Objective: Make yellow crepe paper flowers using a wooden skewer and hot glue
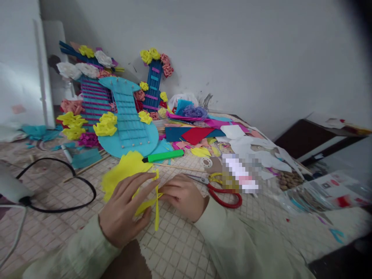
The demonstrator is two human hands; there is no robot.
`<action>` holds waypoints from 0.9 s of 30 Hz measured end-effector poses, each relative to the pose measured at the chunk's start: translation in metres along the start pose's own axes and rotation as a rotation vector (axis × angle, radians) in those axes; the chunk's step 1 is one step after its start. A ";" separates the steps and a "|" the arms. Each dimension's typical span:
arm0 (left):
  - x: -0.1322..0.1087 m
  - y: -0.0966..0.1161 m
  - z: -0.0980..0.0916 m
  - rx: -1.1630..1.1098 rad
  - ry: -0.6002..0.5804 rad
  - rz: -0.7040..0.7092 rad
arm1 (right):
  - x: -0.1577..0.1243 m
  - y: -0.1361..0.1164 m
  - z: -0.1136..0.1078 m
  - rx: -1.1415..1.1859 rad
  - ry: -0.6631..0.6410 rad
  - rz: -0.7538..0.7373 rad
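Over the tiled table, a thin yellow strip is pinched by the right hand's closed fingertips. It is touched by the half-open left hand; whether it is gripped there cannot be told. Yellow flowers are already made; the strip is loose. The way right is blocked by red scissors.

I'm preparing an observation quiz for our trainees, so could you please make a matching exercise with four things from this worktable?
Things:
1. Marker
2. Scissors
3. Light-blue board
4. Yellow strip

Places, colours or states:
A. To the right of the right hand
B. Bearing yellow crumpled flowers
C. Upright in the picture, between the left hand and the right
D. Bright green with a black end

Pairs: 1-D, 2-A, 3-B, 4-C
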State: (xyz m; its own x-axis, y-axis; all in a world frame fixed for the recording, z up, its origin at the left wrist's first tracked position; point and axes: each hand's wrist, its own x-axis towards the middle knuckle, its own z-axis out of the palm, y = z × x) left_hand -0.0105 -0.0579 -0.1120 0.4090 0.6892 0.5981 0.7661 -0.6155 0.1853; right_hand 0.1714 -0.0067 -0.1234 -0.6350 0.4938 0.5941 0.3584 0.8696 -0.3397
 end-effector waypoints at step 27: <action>-0.001 -0.007 -0.002 -0.022 0.000 0.009 | 0.001 -0.007 -0.002 -0.042 -0.040 0.006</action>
State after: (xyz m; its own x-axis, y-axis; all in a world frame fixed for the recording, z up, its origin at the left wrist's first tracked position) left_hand -0.0172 -0.0552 -0.1126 0.4159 0.6836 0.5997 0.7514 -0.6298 0.1968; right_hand 0.1701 -0.0123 -0.1191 -0.6591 0.4991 0.5626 0.3903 0.8664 -0.3114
